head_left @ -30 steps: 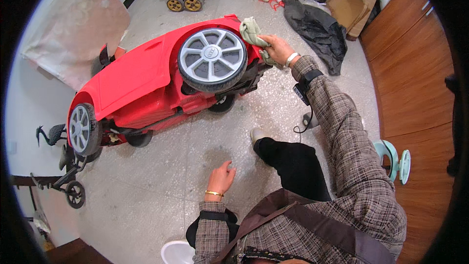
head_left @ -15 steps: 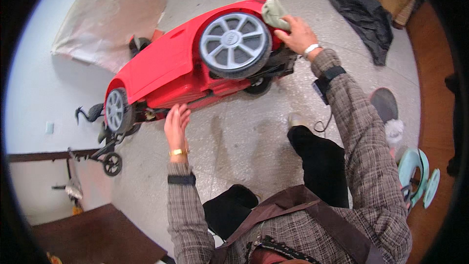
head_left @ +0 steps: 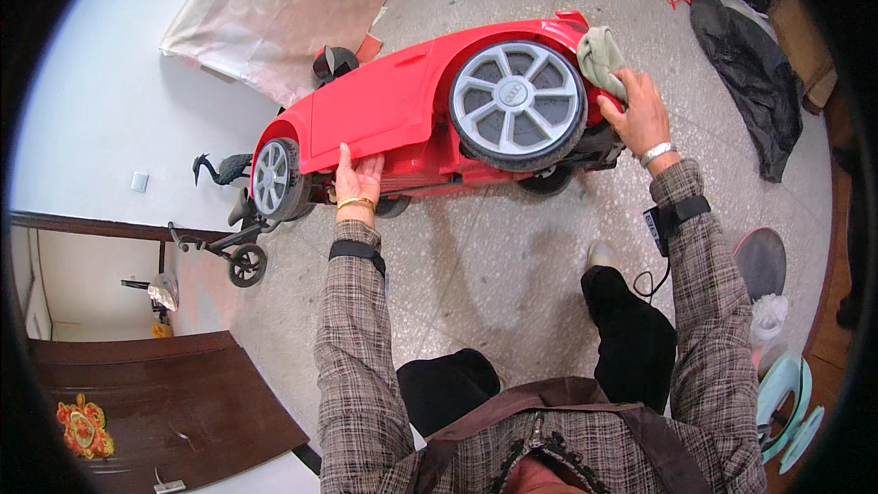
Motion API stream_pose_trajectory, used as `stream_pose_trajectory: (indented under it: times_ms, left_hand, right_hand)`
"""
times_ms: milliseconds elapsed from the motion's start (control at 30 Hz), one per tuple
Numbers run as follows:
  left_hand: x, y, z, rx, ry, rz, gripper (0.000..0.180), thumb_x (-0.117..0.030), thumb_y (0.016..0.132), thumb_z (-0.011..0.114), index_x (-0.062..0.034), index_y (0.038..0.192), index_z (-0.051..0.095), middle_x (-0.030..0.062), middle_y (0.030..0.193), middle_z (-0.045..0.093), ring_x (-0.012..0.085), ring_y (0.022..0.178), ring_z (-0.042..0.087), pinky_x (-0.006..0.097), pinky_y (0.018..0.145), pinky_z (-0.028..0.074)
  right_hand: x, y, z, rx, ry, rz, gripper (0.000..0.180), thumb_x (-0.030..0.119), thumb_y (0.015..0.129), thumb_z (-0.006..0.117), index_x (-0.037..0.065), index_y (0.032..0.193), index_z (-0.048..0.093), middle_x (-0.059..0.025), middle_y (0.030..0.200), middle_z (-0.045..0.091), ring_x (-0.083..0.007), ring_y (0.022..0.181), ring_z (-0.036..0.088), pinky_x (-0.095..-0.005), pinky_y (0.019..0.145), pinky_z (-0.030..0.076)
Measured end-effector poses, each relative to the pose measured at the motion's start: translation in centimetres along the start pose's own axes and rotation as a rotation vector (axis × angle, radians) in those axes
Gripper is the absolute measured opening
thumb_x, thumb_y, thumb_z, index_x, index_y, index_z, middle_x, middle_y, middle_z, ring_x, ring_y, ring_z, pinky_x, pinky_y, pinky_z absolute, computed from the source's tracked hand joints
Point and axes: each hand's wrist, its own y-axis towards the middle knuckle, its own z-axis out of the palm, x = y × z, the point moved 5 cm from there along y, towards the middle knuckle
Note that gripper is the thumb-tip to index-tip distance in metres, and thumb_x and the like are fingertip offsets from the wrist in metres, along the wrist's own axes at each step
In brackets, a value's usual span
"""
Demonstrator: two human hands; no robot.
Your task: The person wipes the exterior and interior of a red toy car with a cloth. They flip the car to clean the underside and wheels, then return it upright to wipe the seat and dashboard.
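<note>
A red ride-on toy car with grey spoked wheels is tilted on its side edge, its wheels and part of its underside toward me. My left hand is at the lower sill, palm up, thumb against the red side panel and fingers curled at the edge beneath. At the car's right end, my right hand grips a pale green cloth lying over the red corner, thumb and fingers bent around that end. Part of the right fingers is hidden by the cloth and body.
Beyond the car stands something under a pale floral cover. A small balance bike and a dark bird figure are at left, above a brown door. A black garment lies on the floor at right, near a turquoise plastic item.
My left hand has risen from below the car to its lower sill and taken hold there. The right hand stays at the cloth-covered end. The whole view has shifted, moving the car rightward.
</note>
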Motion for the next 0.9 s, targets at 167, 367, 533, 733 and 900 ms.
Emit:
stream_pose_trajectory:
  times_ms: [167, 367, 533, 733, 900]
  left_hand:
    - [-0.6, 0.9, 0.7, 0.004, 0.074, -0.032, 0.053, -0.035, 0.081, 0.074, -0.0128, 0.123, 0.052, 0.0091, 0.118, 0.058, 0.0307, 0.106, 0.056, 0.050, 0.092, 0.048]
    - [-0.6, 2.0, 1.0, 0.007, -0.025, -0.027, 0.032, -0.018, 0.082, 0.071, -0.0113, 0.111, 0.058, 0.0068, 0.106, 0.064, 0.0274, 0.095, 0.063, 0.046, 0.077, 0.056]
    - [-0.2, 1.7, 0.6, -0.028, -0.016, -0.020, 0.029, -0.015, 0.081, 0.069, -0.0129, 0.108, 0.058, 0.0043, 0.101, 0.065, 0.0228, 0.089, 0.065, 0.040, 0.071, 0.058]
    - [-0.4, -0.3, 1.2, -0.049, -0.077, -0.016, 0.035, -0.010, 0.083, 0.068, -0.0099, 0.115, 0.054, 0.0082, 0.109, 0.062, 0.0258, 0.097, 0.063, 0.044, 0.076, 0.059]
    - [-0.4, -0.8, 0.6, -0.121, -0.133, -0.021, 0.039, -0.007, 0.084, 0.066, -0.0104, 0.120, 0.052, 0.0075, 0.113, 0.061, 0.0267, 0.103, 0.061, 0.045, 0.082, 0.056]
  right_hand:
    - [0.5, -0.2, -0.5, 0.014, 0.022, 0.017, 0.040, 0.026, 0.077, 0.071, 0.010, 0.110, 0.056, -0.0165, 0.096, 0.055, -0.0364, 0.092, 0.055, -0.0434, 0.079, 0.047]
    - [0.6, -0.3, -0.6, -0.003, 0.021, 0.002, 0.042, 0.023, 0.077, 0.070, 0.007, 0.113, 0.055, -0.0173, 0.101, 0.056, -0.0363, 0.094, 0.056, -0.0431, 0.081, 0.046]
    - [0.5, -0.4, -0.5, 0.023, 0.016, -0.024, 0.043, 0.022, 0.077, 0.070, 0.005, 0.113, 0.055, -0.0177, 0.103, 0.056, -0.0362, 0.096, 0.055, -0.0431, 0.083, 0.045]
    - [0.0, 0.0, -0.3, 0.092, 0.062, 0.022, 0.043, 0.017, 0.076, 0.070, 0.002, 0.113, 0.052, -0.0184, 0.102, 0.054, -0.0366, 0.097, 0.054, -0.0426, 0.085, 0.044]
    - [1.6, 0.8, -1.4, 0.174, 0.042, -0.003, 0.043, 0.015, 0.076, 0.071, 0.001, 0.111, 0.052, -0.0186, 0.103, 0.054, -0.0365, 0.096, 0.054, -0.0423, 0.084, 0.045]
